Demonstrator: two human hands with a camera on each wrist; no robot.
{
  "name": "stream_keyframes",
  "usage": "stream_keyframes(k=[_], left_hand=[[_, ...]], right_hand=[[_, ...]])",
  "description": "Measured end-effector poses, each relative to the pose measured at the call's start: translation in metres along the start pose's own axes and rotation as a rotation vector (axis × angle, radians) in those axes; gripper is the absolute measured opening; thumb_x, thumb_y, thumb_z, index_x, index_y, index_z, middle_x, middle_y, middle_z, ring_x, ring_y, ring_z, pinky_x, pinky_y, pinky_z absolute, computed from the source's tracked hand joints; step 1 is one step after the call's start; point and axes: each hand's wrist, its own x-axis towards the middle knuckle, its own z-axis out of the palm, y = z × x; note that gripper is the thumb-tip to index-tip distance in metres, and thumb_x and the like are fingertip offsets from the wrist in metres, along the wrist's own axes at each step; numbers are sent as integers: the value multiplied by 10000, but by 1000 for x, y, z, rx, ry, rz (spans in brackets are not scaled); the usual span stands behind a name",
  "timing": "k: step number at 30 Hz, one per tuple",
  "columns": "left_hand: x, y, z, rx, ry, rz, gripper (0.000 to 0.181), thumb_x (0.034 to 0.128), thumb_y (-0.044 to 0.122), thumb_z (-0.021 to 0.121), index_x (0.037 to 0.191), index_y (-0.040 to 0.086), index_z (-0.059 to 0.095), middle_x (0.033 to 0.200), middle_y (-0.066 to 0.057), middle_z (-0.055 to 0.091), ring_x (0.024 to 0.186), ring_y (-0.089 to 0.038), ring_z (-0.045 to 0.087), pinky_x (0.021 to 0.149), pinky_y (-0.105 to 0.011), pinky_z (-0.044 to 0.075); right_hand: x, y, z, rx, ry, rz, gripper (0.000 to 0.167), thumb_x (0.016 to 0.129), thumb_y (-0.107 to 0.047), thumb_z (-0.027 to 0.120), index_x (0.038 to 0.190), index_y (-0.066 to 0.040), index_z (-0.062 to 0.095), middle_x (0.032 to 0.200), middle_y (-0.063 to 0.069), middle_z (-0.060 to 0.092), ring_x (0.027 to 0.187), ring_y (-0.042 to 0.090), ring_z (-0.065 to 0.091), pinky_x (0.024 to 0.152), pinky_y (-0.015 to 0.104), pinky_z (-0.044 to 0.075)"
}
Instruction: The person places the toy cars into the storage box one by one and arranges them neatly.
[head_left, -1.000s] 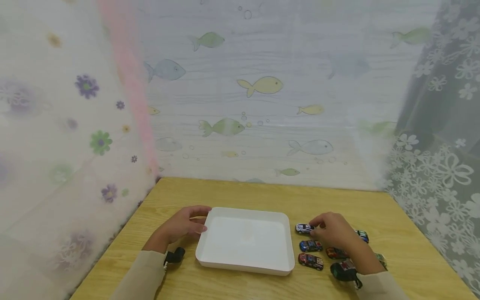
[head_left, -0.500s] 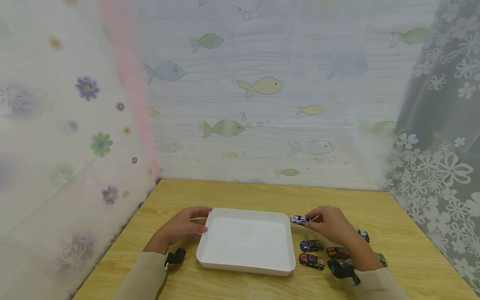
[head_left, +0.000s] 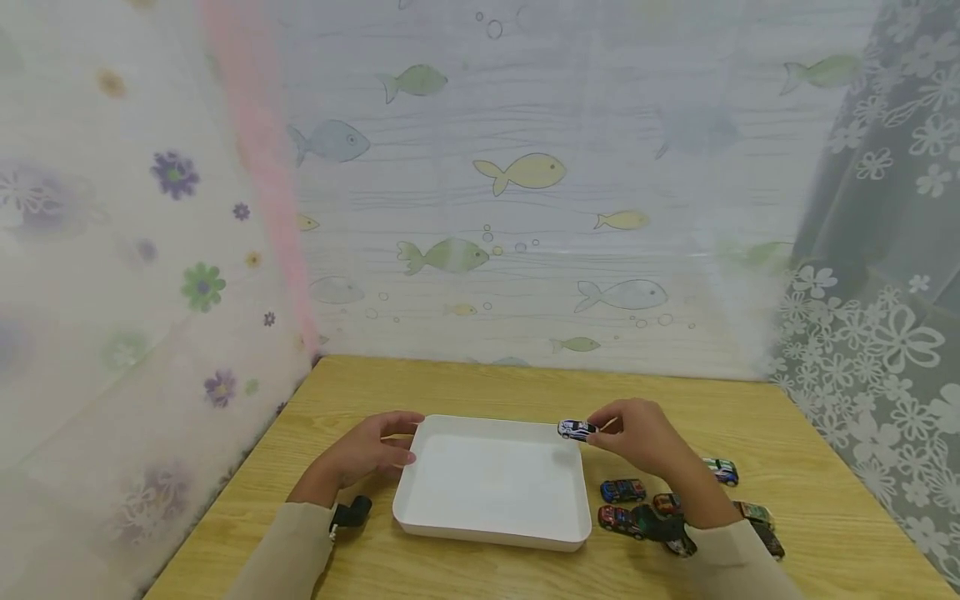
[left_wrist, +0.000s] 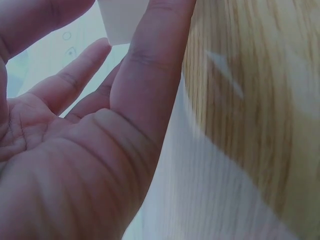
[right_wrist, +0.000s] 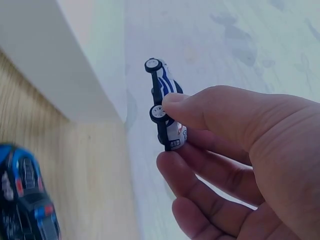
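In the head view, a white and dark-blue toy car (head_left: 576,430) hangs above the back right corner of the white tray (head_left: 491,539). My right hand (head_left: 637,433) pinches its rear end between thumb and fingers. In the right wrist view, the toy car (right_wrist: 167,105) shows its side and wheels, with the thumb (right_wrist: 192,106) pressed on it. My left hand (head_left: 367,450) rests against the tray's left side, fingers fairly straight, thumb at the rim. The left wrist view shows that hand's palm (left_wrist: 75,165) and a piece of the tray (left_wrist: 121,20).
Right of the tray, several toy cars stand on the wooden table (head_left: 540,387), among them a blue car (head_left: 622,490), a red car (head_left: 617,518) and a white-green car (head_left: 723,471). My right forearm partly covers some. Printed curtains (head_left: 465,325) surround the table.
My right hand has lifted the white and dark-blue toy car off the table and carried it leftward over the tray's corner. The left hand stays at the tray.
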Motion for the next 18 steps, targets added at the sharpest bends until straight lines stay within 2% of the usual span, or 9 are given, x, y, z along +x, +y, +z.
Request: stream_keyframes(k=[18], left_hand=[[0,2,1,14,20,-29,701,881,96,816,1506,110,499,1528,-188,513,1293,-338,605,896,-454,627]], right_hand=[[20,-35,25,12,-30,-16,188,862,-231,855,1037,-173,818,1000,-22,765,871,142,725,699,305,610]])
